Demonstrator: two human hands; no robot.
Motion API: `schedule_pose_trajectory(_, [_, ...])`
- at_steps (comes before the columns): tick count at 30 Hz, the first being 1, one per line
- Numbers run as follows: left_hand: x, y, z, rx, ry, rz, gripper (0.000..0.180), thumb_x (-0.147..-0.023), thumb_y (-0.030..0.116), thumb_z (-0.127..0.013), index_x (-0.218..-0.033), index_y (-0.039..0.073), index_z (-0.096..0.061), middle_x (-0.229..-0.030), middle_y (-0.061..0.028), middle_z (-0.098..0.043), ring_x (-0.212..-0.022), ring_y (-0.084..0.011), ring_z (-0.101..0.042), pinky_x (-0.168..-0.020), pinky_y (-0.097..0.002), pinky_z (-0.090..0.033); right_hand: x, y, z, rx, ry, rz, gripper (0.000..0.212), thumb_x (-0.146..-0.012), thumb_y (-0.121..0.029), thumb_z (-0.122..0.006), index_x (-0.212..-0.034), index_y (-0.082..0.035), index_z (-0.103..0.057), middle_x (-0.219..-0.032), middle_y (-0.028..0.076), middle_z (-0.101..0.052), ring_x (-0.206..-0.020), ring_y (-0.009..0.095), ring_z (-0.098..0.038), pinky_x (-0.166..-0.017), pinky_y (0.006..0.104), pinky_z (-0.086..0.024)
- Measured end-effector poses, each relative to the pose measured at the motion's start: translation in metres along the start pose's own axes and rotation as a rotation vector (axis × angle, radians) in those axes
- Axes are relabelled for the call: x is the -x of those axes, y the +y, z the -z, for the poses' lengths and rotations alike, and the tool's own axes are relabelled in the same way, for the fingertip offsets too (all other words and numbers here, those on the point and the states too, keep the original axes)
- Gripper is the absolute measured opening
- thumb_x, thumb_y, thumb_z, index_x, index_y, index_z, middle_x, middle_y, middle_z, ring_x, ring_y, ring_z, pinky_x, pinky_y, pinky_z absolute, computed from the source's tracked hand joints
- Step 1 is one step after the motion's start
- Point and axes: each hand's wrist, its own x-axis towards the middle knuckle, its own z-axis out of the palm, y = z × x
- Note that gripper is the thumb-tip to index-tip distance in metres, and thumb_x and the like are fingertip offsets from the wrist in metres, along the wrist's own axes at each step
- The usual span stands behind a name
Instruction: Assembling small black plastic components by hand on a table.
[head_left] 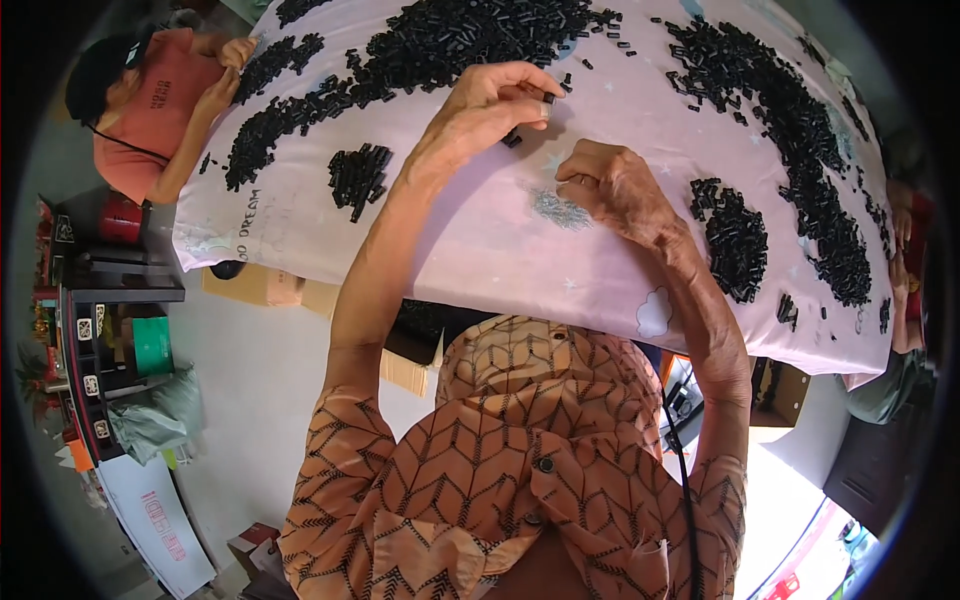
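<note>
My left hand reaches over the table with thumb and fingers pinched on a small black tube-like piece. Just below that hand, another black piece lies on the cloth. To its right, my right hand is closed, thumb against the curled fingers; whatever they may hold is too small to make out. Beside its fingertips a grey patch of fine, thin strokes, perhaps loose thin pins, spreads on the cloth. A large heap of black pieces lies beyond my left hand.
Smaller piles of black pieces lie at the left and right, and a long heap runs down the right side of the pink cloth. A person in an orange shirt works at the left edge; another person's arm shows far right.
</note>
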Motion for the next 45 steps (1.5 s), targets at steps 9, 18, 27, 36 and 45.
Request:
schedule_pose_trajectory(9, [0.007,-0.017,-0.009,0.100,0.078,-0.059,0.030,-0.079,-0.003,-0.062,-0.108,0.004,-0.064,-0.097,-0.0042,-0.068,-0.085,-0.0077,-0.060,-0.076,-0.0199,-0.047,-0.002,0.006,-0.022,0.134,0.101,0.192,0.002,-0.076,-0.004,-0.058,-0.073,-0.003,-0.057,-0.080,0.011,-0.059,-0.080,0.029,-0.062,-0.072,0.0381,-0.051])
schedule_pose_trajectory(18, [0.004,-0.012,-0.013,0.198,0.081,-0.080,0.028,-0.082,-0.001,-0.061,-0.110,0.002,-0.064,-0.098,-0.0058,-0.067,-0.083,-0.0104,-0.061,-0.078,-0.0225,-0.049,0.001,0.007,0.004,-0.253,0.223,0.015,0.010,-0.078,0.008,-0.056,-0.085,0.002,-0.060,-0.081,0.008,-0.061,-0.068,0.015,-0.056,-0.062,0.0276,-0.048])
schedule_pose_trajectory(27, [0.002,-0.020,-0.017,0.704,-0.088,0.115,0.018,-0.088,0.001,-0.059,-0.105,-0.003,-0.063,-0.094,-0.0106,-0.066,-0.087,-0.0178,-0.066,-0.080,-0.0272,-0.056,-0.002,-0.002,0.014,-0.829,0.434,-0.074,0.010,-0.086,0.007,-0.058,-0.093,0.004,-0.063,-0.079,0.004,-0.065,-0.070,0.010,-0.059,-0.061,0.0231,-0.051])
schedule_pose_trajectory(36, [0.002,-0.019,-0.024,0.703,-0.101,0.168,0.014,-0.088,0.004,-0.061,-0.100,-0.002,-0.062,-0.089,-0.0118,-0.066,-0.081,-0.0179,-0.067,-0.073,-0.0251,-0.057,-0.001,0.002,0.014,-0.812,0.433,-0.081,0.006,-0.086,0.001,-0.063,-0.092,0.003,-0.064,-0.083,0.006,-0.064,-0.069,0.010,-0.058,-0.062,0.0228,-0.049])
schedule_pose_trajectory(45, [0.003,-0.019,-0.026,0.657,-0.117,0.163,0.013,-0.088,0.007,-0.063,-0.098,-0.001,-0.061,-0.088,-0.0120,-0.066,-0.079,-0.0155,-0.066,-0.071,-0.0241,-0.057,-0.001,-0.001,0.016,-0.504,0.485,0.042,0.008,-0.083,0.005,-0.062,-0.090,0.005,-0.064,-0.083,0.007,-0.065,-0.071,0.012,-0.062,-0.064,0.0232,-0.051])
